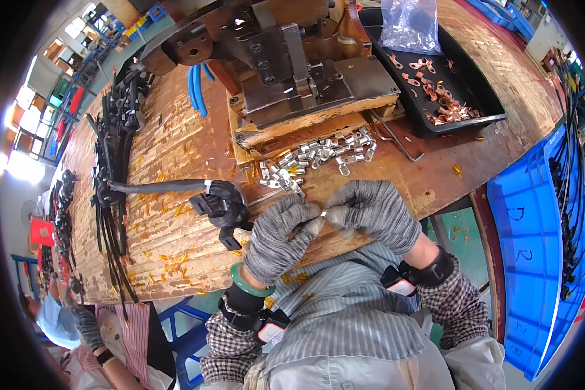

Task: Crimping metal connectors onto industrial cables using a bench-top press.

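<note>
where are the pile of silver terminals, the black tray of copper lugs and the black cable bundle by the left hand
pile of silver terminals (315, 156): head view, middle of the heap
black tray of copper lugs (481, 97): head view, bare floor near right wall
black cable bundle (224, 203): head view, looped end
left hand (279, 234): head view, back of glove

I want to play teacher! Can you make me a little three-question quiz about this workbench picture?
1. True or false: both hands wear grey knit gloves.
2. What lies in the black tray? A) copper-coloured lugs B) silver lugs C) black cables
3. Fill in: the left hand and right hand meet in a pinching grip on a small ____ piece.

Key: 1 true. 2 A; the copper lugs are in the tray, while the silver lugs lie piled on the wooden bench. 3 silver.
</note>
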Demonstrator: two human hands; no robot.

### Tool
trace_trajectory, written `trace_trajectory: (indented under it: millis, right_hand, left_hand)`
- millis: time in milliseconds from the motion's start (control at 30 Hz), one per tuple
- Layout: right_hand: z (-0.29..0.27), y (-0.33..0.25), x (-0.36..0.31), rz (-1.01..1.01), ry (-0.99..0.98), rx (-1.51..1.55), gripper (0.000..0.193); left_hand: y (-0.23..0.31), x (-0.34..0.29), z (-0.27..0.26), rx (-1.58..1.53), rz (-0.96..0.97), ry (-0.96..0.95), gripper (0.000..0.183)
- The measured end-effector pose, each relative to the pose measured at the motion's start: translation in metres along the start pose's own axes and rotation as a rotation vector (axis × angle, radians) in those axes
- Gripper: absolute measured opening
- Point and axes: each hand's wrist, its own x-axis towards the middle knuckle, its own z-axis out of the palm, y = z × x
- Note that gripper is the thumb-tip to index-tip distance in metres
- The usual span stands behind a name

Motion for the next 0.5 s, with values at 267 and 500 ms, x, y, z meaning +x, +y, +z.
trace_trajectory:
  millis: [267,500]
  right_hand:
    - [-0.001,-0.004,0.004,0.077,-0.006,0.013,0.021]
    - [-0.002,0.005,0.003,0.003,0.025,-0.039,0.019]
  left_hand:
    - [0.022,0.001,-0.013,0.229,0.196,0.096,0.022]
    - [-0.026,-0.045,-0.071,0.139,-0.471,0.694,0.039]
